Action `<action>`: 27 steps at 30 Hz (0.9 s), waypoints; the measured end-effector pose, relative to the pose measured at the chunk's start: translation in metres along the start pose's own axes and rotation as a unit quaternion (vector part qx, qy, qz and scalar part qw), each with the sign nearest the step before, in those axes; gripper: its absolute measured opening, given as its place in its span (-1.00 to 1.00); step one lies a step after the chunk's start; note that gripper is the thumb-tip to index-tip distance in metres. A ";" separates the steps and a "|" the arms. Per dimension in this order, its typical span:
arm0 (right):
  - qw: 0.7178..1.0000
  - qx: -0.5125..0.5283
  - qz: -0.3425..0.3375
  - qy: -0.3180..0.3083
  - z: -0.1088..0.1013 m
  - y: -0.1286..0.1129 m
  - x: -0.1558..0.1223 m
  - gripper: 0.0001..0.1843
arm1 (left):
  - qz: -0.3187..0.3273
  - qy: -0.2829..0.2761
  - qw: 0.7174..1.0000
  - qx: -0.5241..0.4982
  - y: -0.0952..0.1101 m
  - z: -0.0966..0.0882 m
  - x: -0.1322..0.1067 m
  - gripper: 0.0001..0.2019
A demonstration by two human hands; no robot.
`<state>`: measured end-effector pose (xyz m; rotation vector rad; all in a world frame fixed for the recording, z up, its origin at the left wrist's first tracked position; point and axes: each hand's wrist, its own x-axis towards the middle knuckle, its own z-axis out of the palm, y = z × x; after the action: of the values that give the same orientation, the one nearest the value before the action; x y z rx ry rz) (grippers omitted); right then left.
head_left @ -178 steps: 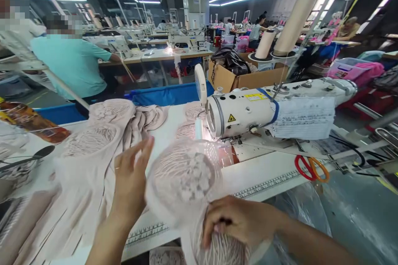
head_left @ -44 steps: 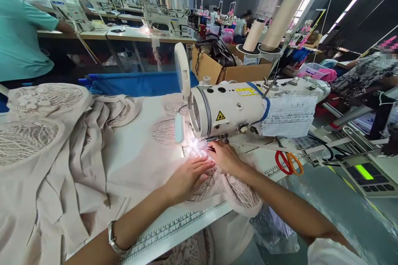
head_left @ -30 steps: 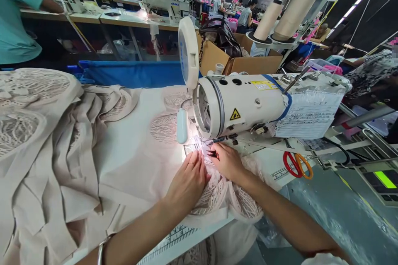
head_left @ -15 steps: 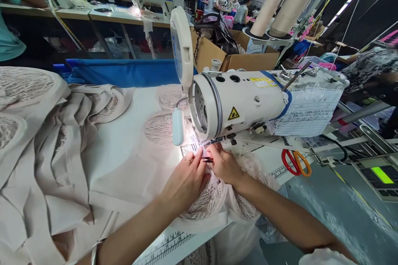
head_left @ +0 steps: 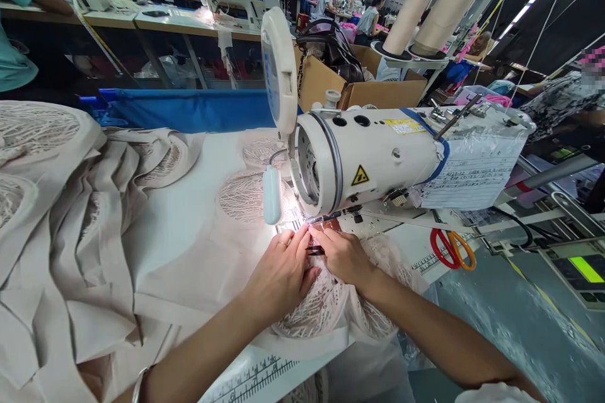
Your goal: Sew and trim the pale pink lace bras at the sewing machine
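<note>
My left hand (head_left: 278, 274) is closed on the near edge of pale pink lace fabric (head_left: 302, 315), just in front of the sewing machine's (head_left: 378, 151) needle area. Beside it, my right hand (head_left: 345, 256) is also closed on the fabric, thumb and forefinger almost touching the left fingertips. A small dark, slim tool (head_left: 315, 250) shows between the hands, partly hidden; its kind and which hand bears it are unclear. The lace bunches below the hands over the table edge. A lamp (head_left: 272, 195) lights the spot, and the needle itself is hidden.
Layered pale fabric pieces (head_left: 94, 220) lie on the left. Red-and-orange-handled scissors (head_left: 451, 249) rest at the right. Behind the machine stand a cardboard box (head_left: 378, 93) with a black bag (head_left: 331, 50) and thread cones (head_left: 406, 22). A co-worker's arm (head_left: 51, 0) shows at upper left.
My right fingers have shifted slightly down and left, out from under the machine's attachment, closer to the left fingertips. The view has moved a little; the fabric lies almost the same.
</note>
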<state>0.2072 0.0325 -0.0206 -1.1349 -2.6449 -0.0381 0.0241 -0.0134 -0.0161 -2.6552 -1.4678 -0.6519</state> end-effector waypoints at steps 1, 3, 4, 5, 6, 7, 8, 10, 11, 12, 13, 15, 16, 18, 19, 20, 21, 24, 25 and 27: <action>1.000 -0.001 0.007 -0.009 0.000 -0.001 0.000 -0.53 | 0.000 0.006 1.000 0.015 0.000 0.000 -0.001 -0.48; 1.000 -0.004 0.019 -0.022 -0.002 -0.002 0.002 -0.52 | -0.001 0.012 0.999 0.044 -0.001 0.000 -0.002 -0.47; 0.999 -0.004 0.025 -0.029 -0.003 -0.003 0.002 -0.51 | -0.001 0.011 0.998 0.055 -0.001 0.000 -0.003 -0.48; 0.999 -0.005 0.029 -0.036 -0.004 -0.004 0.003 -0.50 | -0.002 0.008 0.998 0.063 -0.001 0.000 -0.003 -0.48; 0.999 -0.005 0.033 -0.042 -0.005 -0.004 0.004 -0.49 | -0.001 0.005 0.998 0.069 -0.001 -0.001 -0.003 -0.48; 0.998 -0.006 0.037 -0.047 -0.005 -0.005 0.004 -0.48 | -0.001 0.003 0.997 0.073 -0.001 -0.001 -0.003 -0.47; 0.998 -0.006 0.041 -0.050 -0.006 -0.005 0.005 -0.47 | -0.003 0.003 0.997 0.077 0.000 -0.002 -0.002 -0.47; 0.998 -0.007 0.044 -0.053 -0.008 -0.005 0.006 -0.46 | -0.008 0.004 0.997 0.083 0.001 -0.002 -0.002 -0.47; 0.998 -0.009 0.046 -0.053 -0.008 -0.005 0.007 -0.45 | -0.009 0.005 0.996 0.086 0.001 -0.003 -0.002 -0.47; 0.997 -0.011 0.046 -0.054 -0.009 -0.006 0.007 -0.45 | -0.009 0.006 0.996 0.088 0.002 -0.003 -0.002 -0.47; 0.997 -0.012 0.045 -0.055 -0.010 -0.006 0.008 -0.45 | -0.008 0.007 0.996 0.091 0.002 -0.003 -0.002 -0.47; 0.997 -0.014 0.043 -0.058 -0.011 -0.006 0.009 -0.45 | -0.006 0.008 0.996 0.094 0.003 -0.003 -0.003 -0.46; 0.997 -0.013 0.042 -0.061 -0.012 -0.006 0.010 -0.45 | -0.006 0.009 0.996 0.094 0.002 -0.003 -0.003 -0.46; 0.997 -0.009 0.045 -0.067 -0.014 -0.007 0.011 -0.45 | -0.008 0.010 0.995 0.094 0.002 -0.003 -0.002 -0.46; 0.996 -0.007 0.048 -0.071 -0.015 -0.008 0.012 -0.46 | -0.009 0.012 0.995 0.095 0.001 -0.003 -0.002 -0.46; 0.996 -0.003 0.053 -0.077 -0.016 -0.008 0.013 -0.48 | -0.009 0.013 0.995 0.095 0.001 -0.002 -0.002 -0.46; 0.995 0.001 0.060 -0.082 -0.017 -0.009 0.013 -0.51 | -0.009 0.015 0.995 0.097 0.000 -0.002 -0.002 -0.46; 0.990 0.025 0.098 -0.101 -0.020 -0.008 0.014 -0.66 | 0.027 0.021 0.992 0.125 0.001 -0.002 -0.002 -0.50; 0.988 0.034 0.114 -0.103 -0.021 -0.007 0.013 -0.70 | 0.057 0.018 0.989 0.136 0.003 -0.002 -0.003 -0.54; 0.986 0.053 0.130 -0.091 -0.024 -0.004 0.011 -0.73 | 0.115 -0.010 0.982 0.148 0.008 -0.004 -0.004 -0.60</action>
<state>0.2022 0.0346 0.0057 -1.5000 -2.5898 0.2653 0.0273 -0.0218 -0.0131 -2.5473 -1.1316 -0.3583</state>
